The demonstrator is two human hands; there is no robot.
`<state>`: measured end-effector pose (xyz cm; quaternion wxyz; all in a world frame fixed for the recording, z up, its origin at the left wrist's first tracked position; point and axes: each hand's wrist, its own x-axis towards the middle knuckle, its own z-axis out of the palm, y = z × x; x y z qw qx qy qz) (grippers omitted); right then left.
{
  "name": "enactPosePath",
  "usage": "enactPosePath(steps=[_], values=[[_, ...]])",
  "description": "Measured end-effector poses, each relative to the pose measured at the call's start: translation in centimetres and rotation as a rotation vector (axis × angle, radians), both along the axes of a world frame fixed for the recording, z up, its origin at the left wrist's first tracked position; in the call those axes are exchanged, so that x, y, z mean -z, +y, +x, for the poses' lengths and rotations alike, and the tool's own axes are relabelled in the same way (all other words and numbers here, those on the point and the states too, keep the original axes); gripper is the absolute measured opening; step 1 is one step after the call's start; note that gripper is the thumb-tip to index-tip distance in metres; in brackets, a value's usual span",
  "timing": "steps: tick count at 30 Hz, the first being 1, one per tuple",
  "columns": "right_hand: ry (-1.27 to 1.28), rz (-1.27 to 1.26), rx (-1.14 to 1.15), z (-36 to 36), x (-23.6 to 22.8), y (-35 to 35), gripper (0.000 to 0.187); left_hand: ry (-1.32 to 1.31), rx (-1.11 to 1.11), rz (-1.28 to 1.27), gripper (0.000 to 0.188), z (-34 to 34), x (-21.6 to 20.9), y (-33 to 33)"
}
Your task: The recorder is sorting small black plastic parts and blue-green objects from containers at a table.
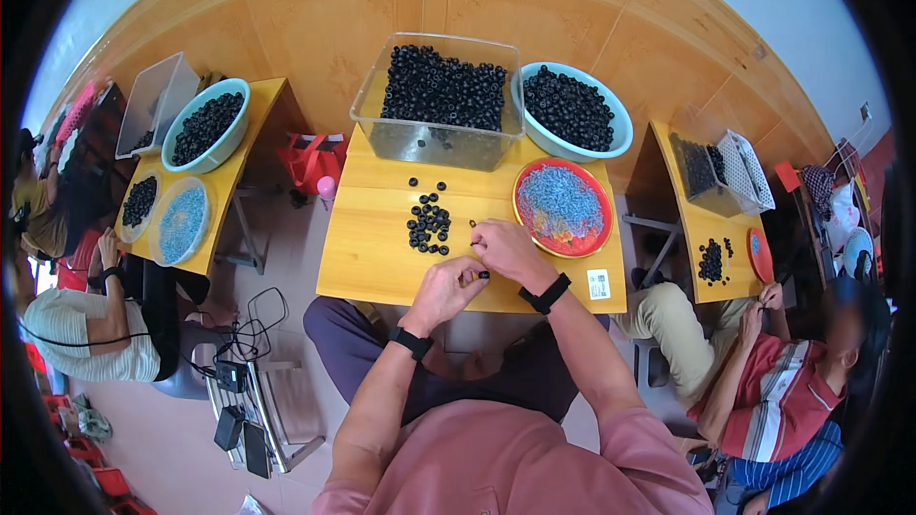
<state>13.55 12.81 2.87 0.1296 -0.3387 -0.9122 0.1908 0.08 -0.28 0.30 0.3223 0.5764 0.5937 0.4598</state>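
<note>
At the table's [367, 253] near edge, a black ring [484, 275] sits at the fingertips of the left hand [445, 288], pinched between thumb and finger. Toward its one o'clock, the right hand [504, 250] has its fingers bunched at a tiny dark bit [472, 224], too small to make out. The ring should be light, stiff, perhaps a little slippery, hardly fragile; its outer wall seems the best hold. It looks squat, with no clear long axis, and I cannot tell which way its hole points. Toward ten o'clock lie loose rings [428, 226]; toward two, a red plate [563, 247] of blue pieces [558, 195].
</note>
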Motion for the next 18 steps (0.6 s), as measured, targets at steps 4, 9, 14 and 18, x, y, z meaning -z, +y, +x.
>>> enactPosePath(steps=[4, 9, 14, 18], values=[[0.17, -0.153, 0.108, 2.0, -0.5, -1.0, 0.013, -0.045, -0.062, -0.007, 0.024, -0.1, 0.2, 0.1], [0.305, -0.303, 0.108, 3.1, -1.2, -3.0, 0.012, -0.027, -0.104, 0.048, 0.02, 0.0, 0.7, 0.2], [0.373, -0.232, 0.147, 3.7, -0.4, -4.8, 0.013, -0.01, -0.122, 0.064, 0.02, 0.1, 1.5, 0.3], [0.393, -0.152, 0.124, 3.9, -0.2, -5.3, 0.015, -0.097, -0.12, 0.05, 0.019, 0.2, 1.3, 0.4]])
